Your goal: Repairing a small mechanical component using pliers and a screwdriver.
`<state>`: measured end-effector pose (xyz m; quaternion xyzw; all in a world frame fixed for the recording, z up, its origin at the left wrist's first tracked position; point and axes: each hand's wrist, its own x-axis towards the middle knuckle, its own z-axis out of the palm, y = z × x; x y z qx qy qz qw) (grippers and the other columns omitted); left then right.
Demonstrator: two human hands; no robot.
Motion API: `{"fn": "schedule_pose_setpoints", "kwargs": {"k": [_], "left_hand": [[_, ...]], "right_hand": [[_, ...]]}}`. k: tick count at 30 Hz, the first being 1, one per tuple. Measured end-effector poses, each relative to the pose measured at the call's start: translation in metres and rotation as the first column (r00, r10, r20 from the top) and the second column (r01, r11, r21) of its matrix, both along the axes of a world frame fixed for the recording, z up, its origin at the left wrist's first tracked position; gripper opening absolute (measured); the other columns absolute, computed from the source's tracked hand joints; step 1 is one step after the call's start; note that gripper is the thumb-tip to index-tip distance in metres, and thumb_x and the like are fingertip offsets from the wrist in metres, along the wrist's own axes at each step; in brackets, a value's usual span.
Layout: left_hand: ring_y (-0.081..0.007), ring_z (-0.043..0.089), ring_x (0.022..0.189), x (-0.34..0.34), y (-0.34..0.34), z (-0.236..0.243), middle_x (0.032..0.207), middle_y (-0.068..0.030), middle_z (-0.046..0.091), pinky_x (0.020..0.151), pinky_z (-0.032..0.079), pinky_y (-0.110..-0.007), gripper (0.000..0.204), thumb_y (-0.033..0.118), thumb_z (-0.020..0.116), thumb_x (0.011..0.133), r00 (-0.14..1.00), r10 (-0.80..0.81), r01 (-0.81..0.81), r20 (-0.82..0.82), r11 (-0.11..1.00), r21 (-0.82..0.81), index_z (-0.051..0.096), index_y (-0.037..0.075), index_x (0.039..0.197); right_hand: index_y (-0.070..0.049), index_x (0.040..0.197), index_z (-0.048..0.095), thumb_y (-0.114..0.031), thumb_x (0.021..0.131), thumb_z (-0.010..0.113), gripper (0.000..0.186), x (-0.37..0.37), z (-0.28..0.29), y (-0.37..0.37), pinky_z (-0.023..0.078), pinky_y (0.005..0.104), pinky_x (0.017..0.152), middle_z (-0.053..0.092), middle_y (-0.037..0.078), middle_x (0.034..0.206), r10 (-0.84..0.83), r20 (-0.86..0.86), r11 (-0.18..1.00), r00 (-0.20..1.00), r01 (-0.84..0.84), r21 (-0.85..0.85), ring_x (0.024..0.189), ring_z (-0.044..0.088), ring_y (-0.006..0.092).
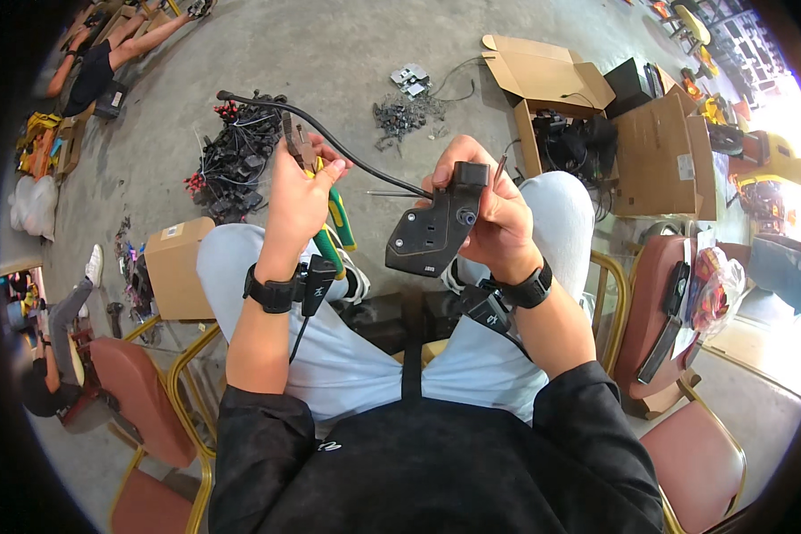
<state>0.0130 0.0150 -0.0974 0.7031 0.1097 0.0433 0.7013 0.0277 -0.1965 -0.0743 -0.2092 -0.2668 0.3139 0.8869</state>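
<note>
My left hand (295,191) is closed around pliers with green and yellow handles (336,233); their metal jaws (299,147) point up and away from me. In my right hand (500,218) is a flat black plastic housing (429,238) with small screws and a round fitting on its face. From its top a thick black cable (365,158) curves up to the left, passing close by my left fingers. A thin metal rod (392,193) sticks out left from behind the housing, and a short pointed piece shows between my right fingers. Where these two lead is hidden.
On the concrete floor ahead lie a heap of black parts (240,147) and a smaller pile of small dark pieces (408,116). An open cardboard box (527,147) holds black items at right. Chairs (138,392) flank me; other people sit or crouch at left.
</note>
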Motion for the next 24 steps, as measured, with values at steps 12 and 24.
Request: {"fn": "schedule_pose_setpoints", "kwargs": {"k": [12,24], "left_hand": [[-0.0156,0.057,0.066,0.002,-0.001,0.012,0.080,-0.0083,0.055,0.059,0.047,-0.028,0.030,0.005,0.062,0.084,0.990,0.071,-0.091,-0.122,0.982,-0.166,0.040,0.002,0.105],[-0.0227,0.058,0.061,0.016,-0.018,-0.133,0.070,-0.0137,0.059,0.060,0.049,-0.032,0.016,0.009,0.059,0.077,0.775,-0.193,0.084,-0.602,0.975,-0.204,0.058,-0.006,0.076]], "right_hand": [[-0.006,0.107,0.049,-0.025,0.095,0.050,0.023,-0.002,0.017,-0.004,0.030,0.0211,0.049,0.058,0.003,0.098,-0.194,-0.268,0.961,0.944,0.129,-0.243,0.064,0.046,0.0063],[-0.005,0.097,0.052,-0.021,0.094,0.052,0.016,0.032,-0.008,-0.008,0.028,0.0214,0.050,0.039,-0.004,0.065,-0.607,-0.132,0.643,0.783,0.387,-0.661,0.052,0.034,0.0072]]}}
